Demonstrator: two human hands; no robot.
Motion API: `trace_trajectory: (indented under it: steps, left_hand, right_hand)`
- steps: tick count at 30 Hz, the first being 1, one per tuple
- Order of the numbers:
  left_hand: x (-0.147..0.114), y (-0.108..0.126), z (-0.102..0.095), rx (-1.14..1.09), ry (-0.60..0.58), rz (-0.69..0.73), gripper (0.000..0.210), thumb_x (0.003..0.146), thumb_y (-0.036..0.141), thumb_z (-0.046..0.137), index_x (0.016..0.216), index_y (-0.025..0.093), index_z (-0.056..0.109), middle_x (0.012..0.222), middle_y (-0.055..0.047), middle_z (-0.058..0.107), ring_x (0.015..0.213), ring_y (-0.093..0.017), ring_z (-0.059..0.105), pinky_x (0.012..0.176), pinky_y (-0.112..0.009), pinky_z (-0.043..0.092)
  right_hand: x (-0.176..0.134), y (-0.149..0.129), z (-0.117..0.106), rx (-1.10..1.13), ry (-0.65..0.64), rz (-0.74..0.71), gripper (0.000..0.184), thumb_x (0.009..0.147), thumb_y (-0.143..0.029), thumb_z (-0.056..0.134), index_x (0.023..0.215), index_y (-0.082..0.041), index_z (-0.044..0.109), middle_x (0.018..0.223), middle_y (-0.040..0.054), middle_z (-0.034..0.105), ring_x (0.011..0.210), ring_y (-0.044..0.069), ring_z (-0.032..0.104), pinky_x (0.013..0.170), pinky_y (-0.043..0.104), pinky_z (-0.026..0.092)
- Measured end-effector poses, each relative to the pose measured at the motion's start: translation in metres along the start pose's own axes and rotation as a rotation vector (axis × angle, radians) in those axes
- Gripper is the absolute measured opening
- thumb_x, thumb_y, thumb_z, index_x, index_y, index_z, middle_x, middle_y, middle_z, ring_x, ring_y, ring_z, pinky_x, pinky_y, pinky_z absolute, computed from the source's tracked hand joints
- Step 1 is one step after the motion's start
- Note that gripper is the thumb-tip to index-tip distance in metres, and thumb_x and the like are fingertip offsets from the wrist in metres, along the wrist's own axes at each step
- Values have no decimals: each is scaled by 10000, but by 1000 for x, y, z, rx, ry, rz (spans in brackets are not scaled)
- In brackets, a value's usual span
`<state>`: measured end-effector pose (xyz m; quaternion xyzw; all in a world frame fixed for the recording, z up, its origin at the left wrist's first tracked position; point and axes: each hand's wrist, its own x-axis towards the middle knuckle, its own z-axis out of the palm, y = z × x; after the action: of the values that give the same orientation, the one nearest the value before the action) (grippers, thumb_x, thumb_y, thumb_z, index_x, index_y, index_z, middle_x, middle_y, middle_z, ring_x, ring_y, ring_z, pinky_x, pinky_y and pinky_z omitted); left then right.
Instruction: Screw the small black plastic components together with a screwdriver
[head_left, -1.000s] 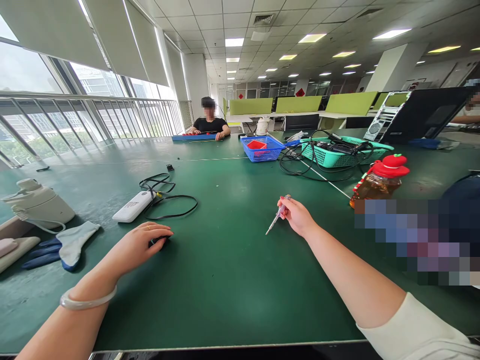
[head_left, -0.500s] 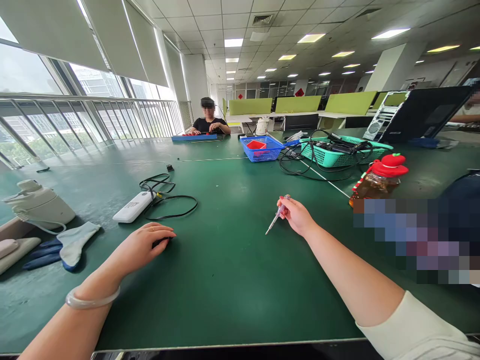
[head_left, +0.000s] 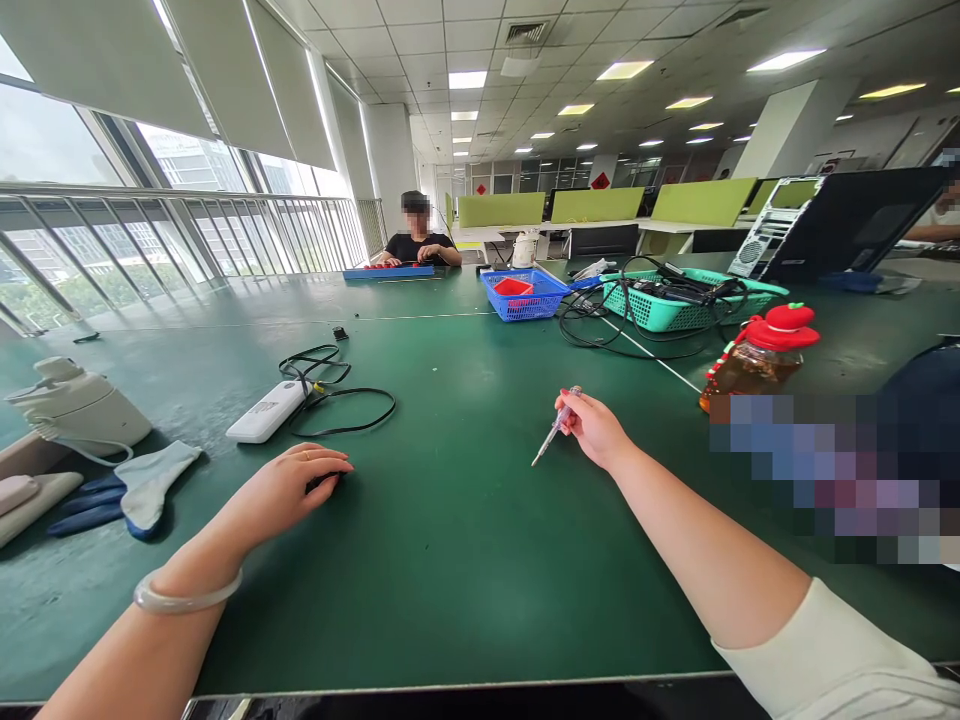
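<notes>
My right hand (head_left: 594,428) grips a slim screwdriver (head_left: 553,437) by its clear handle, just above the green table (head_left: 465,560). Its metal shaft slants down and to the left, the tip near the tabletop. To the left, my left hand (head_left: 289,490) rests palm down, fingers stretched out and the thumb a little apart. A dark patch shows beneath its fingers; whether that is only shadow I cannot tell. Beyond this hand lie a white power bank (head_left: 268,411) and a looped black cable (head_left: 360,428). A blue and white glove (head_left: 150,488) is left of my wrist.
At far left stands a pale bottle (head_left: 86,405). A blue basket (head_left: 525,300) holding a red tray and a green basket (head_left: 660,312) of black cables sit farther back. On the right is a red-lidded jar (head_left: 765,355). Across the table a person (head_left: 417,240) works at a blue tray.
Both hands keep their places, and the screwdriver stays in my right hand at nearly the same angle. The view has shifted very slightly.
</notes>
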<state>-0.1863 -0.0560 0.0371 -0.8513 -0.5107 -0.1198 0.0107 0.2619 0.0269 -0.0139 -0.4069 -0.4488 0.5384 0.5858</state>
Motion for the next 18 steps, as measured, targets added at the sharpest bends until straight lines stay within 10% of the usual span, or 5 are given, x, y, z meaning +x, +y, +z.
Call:
trace_trajectory:
  steps: [18]
  left_hand:
    - [-2,-2,-3,-13,-34,-83,472,864,606,482,1090,269,723,1141,-52,723,1060,-263,662,949,-369,523]
  right_hand:
    - [-1,-1,0,-10,-5,-2,487,592,-613,828,640,-183,602,531,-33,461,493,100,424,466,255,366]
